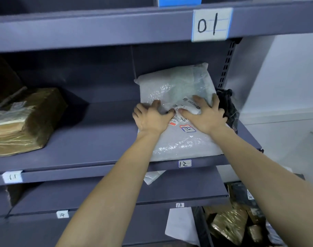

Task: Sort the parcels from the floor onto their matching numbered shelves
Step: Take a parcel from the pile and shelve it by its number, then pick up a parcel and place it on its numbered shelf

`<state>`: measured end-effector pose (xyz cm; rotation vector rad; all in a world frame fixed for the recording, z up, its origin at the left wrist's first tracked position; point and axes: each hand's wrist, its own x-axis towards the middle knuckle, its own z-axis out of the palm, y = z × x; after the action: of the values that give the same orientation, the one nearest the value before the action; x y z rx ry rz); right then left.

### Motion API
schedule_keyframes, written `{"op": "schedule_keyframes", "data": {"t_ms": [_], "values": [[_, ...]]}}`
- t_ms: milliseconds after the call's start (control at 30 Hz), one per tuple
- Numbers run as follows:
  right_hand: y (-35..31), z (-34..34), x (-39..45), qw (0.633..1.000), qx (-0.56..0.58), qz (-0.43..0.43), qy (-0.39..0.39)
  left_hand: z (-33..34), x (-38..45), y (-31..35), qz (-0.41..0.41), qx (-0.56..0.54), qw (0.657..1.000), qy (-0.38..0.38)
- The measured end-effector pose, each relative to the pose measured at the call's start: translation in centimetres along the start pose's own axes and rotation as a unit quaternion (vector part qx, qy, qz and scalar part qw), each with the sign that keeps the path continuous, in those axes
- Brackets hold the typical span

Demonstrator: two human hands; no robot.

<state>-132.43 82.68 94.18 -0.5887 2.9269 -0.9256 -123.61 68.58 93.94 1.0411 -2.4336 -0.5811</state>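
both our hands pressed the white bubble-wrap parcel (179, 107) on the shelf above the label 12 (185, 163): left hand (152, 117) and right hand (206, 115) lay flat, fingers spread, gripping nothing.

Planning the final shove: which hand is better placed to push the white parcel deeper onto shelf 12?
Right hand: it lies spread across the white parcel near its middle; the left hand sits at its left edge.
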Motion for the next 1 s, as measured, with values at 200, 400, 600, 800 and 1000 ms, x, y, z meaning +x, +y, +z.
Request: {"op": "schedule_keyframes", "data": {"t_ms": [200, 400, 600, 800, 1000], "values": [[0.0, -2.4, -1.4, 0.999, 0.024, -0.020, -0.018, -2.5, -1.1, 2.8, 0.106, 0.146, 0.983, -0.039], [3.4, -6.8, -4.2, 0.989, 0.138, -0.024, 0.045, -3.4, -4.1, 7.5, 0.224, 0.119, 0.967, -0.006], [11.0, -11.6, -9.3, 0.980, 0.168, 0.032, 0.097, 0.3, -10.0, 14.6, 0.373, 0.051, 0.926, -0.032], [23.9, -14.2, -16.8, 0.972, 0.133, 0.141, 0.132, 8.3, -20.2, 21.0, 0.460, -0.009, 0.879, -0.127], [37.6, -12.1, -27.9, 0.943, 0.121, 0.288, 0.114, 19.0, -32.6, 21.6, 0.471, 0.030, 0.833, -0.289]]}}
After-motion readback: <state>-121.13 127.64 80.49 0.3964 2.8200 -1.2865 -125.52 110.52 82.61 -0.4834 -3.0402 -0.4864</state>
